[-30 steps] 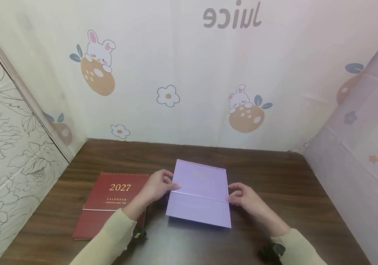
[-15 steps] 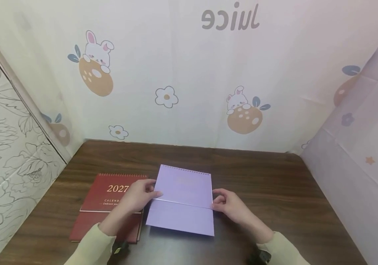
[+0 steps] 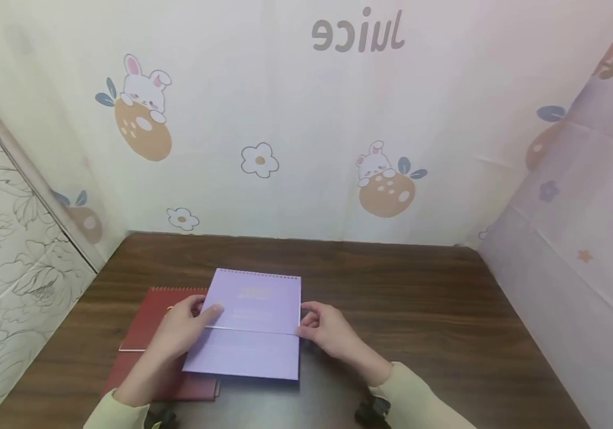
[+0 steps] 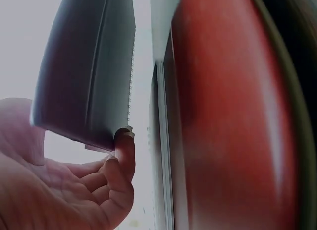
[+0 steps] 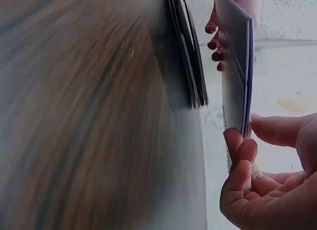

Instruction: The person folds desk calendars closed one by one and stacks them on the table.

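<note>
A purple spiral-bound desk calendar (image 3: 250, 351) is held flat by its two side edges, with its coil at the far end. My left hand (image 3: 184, 325) pinches its left edge, thumb on top and fingers beneath. On the opposite edge my right hand (image 3: 333, 333) pinches it between thumb and fingers. Under its left part lies a red desk calendar (image 3: 142, 322), partly covered by the purple one and my left hand. In the right wrist view a gap shows between the purple calendar (image 5: 237, 81) and the dark stack edge of the red calendar (image 5: 190, 66).
The dark wood table (image 3: 403, 310) runs back to a printed curtain (image 3: 306, 131) with rabbits and fruit. Another curtain stands at the right, and a white panel with line-drawn flowers (image 3: 22, 262) borders the left side.
Both hands have carried the purple calendar leftward, from beside the red calendar to partly over it. The head view has also shifted slightly.
</note>
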### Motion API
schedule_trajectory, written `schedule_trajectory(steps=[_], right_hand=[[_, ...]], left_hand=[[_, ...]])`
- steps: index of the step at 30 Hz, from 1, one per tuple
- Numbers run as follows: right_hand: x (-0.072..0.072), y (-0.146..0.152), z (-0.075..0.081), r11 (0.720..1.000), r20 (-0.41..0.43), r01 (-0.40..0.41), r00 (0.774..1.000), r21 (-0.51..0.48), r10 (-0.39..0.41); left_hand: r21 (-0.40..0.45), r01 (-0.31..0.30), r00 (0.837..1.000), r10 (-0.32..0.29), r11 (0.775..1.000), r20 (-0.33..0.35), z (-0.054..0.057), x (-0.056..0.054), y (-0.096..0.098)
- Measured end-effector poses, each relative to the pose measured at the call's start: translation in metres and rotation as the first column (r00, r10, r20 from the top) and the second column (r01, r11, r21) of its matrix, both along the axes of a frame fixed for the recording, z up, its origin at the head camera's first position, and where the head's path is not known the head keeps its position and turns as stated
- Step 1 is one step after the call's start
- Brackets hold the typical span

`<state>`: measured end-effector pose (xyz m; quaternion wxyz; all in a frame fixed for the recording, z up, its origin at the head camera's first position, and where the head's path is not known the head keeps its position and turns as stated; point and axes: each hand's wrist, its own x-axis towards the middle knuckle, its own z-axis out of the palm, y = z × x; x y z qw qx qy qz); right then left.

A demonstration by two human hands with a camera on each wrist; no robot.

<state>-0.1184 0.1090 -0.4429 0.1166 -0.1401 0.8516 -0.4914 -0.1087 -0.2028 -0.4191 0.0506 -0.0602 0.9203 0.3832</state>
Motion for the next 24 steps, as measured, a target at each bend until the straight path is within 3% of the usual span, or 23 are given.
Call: schedule_trajectory(steps=[9,16,24], right_hand=[[0.004,-0.049,-0.002,1.000,-0.011,-0.022,1.000,0.008,0.022],[0.008,-0.079,-0.006,0.998,-0.010,-0.060,0.998,-0.015,0.059],[0.010,-0.097,-0.007,0.992,-0.024,-0.123,0.992,0.028,0.124]], left_hand=[[-0.082,-0.043,0.997,0.048,0.996,0.058,0.007,0.010,-0.037],[-0.117,-0.054,0.992,0.067,0.992,0.106,0.006,0.016,-0.064],[-0.115,-0.061,0.991,0.074,0.991,0.113,0.002,0.017,-0.079]])
